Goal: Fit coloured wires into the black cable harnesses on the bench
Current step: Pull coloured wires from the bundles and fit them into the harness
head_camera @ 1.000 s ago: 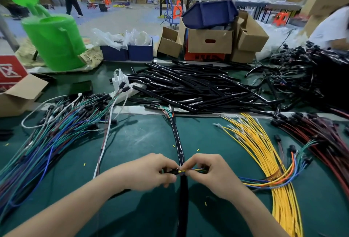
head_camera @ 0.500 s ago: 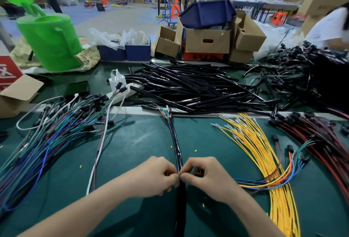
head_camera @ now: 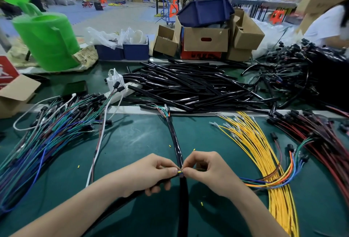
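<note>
While left fingers (head_camera: 172,170) and right fingers (head_camera: 189,171) pinch yellow wire (head_camera: 179,171), bags (head_camera: 103,36) fill blue bins (head_camera: 136,52).

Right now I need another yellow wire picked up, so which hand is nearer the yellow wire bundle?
Right. The right hand sits just left of the yellow wire bundle; the left hand is farther left, beyond the black harness.
</note>
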The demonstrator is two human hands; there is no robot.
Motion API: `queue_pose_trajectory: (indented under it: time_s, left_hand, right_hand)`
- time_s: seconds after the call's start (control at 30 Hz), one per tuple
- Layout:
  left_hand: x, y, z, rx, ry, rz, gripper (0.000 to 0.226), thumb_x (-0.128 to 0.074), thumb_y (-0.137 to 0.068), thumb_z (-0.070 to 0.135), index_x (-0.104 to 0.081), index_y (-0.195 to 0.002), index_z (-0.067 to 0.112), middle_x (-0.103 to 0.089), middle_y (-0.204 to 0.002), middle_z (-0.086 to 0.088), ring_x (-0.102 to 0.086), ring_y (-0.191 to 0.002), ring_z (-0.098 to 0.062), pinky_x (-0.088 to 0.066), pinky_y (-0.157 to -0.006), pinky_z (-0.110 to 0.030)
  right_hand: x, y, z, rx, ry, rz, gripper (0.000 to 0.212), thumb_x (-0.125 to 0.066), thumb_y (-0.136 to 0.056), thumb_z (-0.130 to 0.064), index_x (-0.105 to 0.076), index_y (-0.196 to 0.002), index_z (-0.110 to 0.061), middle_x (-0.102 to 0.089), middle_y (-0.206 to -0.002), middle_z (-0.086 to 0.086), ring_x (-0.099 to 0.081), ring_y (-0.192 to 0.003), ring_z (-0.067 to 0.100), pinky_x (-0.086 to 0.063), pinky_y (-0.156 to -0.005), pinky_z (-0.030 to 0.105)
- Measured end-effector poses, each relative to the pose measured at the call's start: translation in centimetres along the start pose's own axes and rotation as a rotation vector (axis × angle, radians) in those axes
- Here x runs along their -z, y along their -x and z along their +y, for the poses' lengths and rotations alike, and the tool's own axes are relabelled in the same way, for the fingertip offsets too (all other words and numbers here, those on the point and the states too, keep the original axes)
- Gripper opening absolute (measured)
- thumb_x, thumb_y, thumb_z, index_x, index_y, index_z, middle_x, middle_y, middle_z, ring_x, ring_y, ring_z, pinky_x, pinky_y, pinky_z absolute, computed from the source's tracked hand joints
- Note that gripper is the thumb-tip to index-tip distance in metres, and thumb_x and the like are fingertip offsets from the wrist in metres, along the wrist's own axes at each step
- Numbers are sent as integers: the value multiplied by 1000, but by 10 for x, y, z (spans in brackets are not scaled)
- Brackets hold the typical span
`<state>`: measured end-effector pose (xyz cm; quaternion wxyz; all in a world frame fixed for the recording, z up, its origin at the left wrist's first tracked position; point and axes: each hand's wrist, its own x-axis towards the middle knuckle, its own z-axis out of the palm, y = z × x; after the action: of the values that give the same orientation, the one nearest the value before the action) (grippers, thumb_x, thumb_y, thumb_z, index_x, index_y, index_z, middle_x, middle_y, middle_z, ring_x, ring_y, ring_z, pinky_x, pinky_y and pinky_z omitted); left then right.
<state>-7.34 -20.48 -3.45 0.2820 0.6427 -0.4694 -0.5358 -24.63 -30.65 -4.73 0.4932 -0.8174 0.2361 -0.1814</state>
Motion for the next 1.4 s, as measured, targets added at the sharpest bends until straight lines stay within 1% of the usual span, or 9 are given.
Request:
queue_pose_trajectory:
  time_s: [0.17, 0.37, 0.57, 0.77, 0.93, 1.07, 1.2, 1.3, 1.4]
  left_hand:
    - [-3, -1, -2, -19, -1, 8, 20, -51, -97, 22, -71, -98, 20, -59, -61, 8, -42, -46, -6, -35, -43, -16]
    - [1, -1, 0, -165, -581, 79, 18, -60, -87, 34, -68, -92, 18, -51, -61, 6, -40, -51, -5, -36, -55, -21]
    - [-4, -2, 0, -291, -735, 97, 20, -54, -92, 30, -53, -76, 17, -58, -65, 3, -48, -56, -9, -37, -55, -23]
    - [-6, -3, -5, -388, -633, 97, 11, -51, -95, 26, -59, -93, 19, -54, -61, 14, -49, -56, -2, -34, -55, -11]
    - [-9, -1, -5, -462, -518, 143, 11, -51, -96, 22, -58, -91, 29, -51, -54, 20, -43, -51, -3, -32, -52, -11]
    - [-14, -2, -6, -505, -474, 243, 11, -52, -95, 17, -60, -89, 20, -45, -53, 17, -37, -51, -5, -31, -52, -18]
    - [-19, -3, -5, -540, -475, 322, 13, -52, -96, 16, -64, -99, 14, -46, -57, 21, -39, -54, -3, -30, -55, -14]
    - [-20, -5, -4, -526, -477, 348, 13, -52, -95, 17, -64, -97, 12, -43, -57, 17, -38, -53, -5, -31, -54, -18]
    - [-18, -6, -2, -488, -483, 340, 14, -52, -95, 18, -61, -88, 10, -41, -55, 15, -36, -51, -6, -29, -52, -19]
  right_hand:
    - [2, -1, 4, -25, 23, -4, 14, -71, -81, -12, -67, -72, -23, -62, -61, -15, -34, -49, 3, -29, -50, 15]
    - [2, -1, 4, -53, -42, -27, 12, -70, -79, -16, -69, -73, -26, -64, -65, -10, -39, -53, 8, -33, -52, 20]
    - [0, -2, 6, -100, -74, -52, 11, -64, -78, -17, -72, -76, -25, -67, -68, -3, -49, -63, 16, -41, -64, 33]
    - [3, -2, 3, -109, -134, -57, 12, -62, -75, -19, -71, -73, -27, -61, -63, -5, -51, -60, 12, -41, -64, 27]
    - [4, -1, -1, -81, -186, -49, 18, -59, -75, -10, -69, -72, -25, -58, -60, -6, -52, -59, 8, -40, -62, 20]
    - [6, -1, -2, -32, -205, -26, 28, -56, -81, 2, -70, -78, -22, -57, -63, -5, -55, -63, 10, -42, -66, 18]
    - [7, -1, -4, -8, -228, 28, 23, -56, -78, -4, -71, -78, -22, -57, -61, -6, -55, -62, 9, -42, -65, 15]
    - [3, 1, -4, 9, -122, 123, 21, -57, -76, -13, -72, -75, -28, -58, -60, -1, -47, -54, 6, -37, -58, 17]
    - [0, 2, -6, 128, 77, 219, 20, -58, -74, -12, -73, -76, -25, -59, -58, -18, -47, -49, -1, -30, -52, 6]
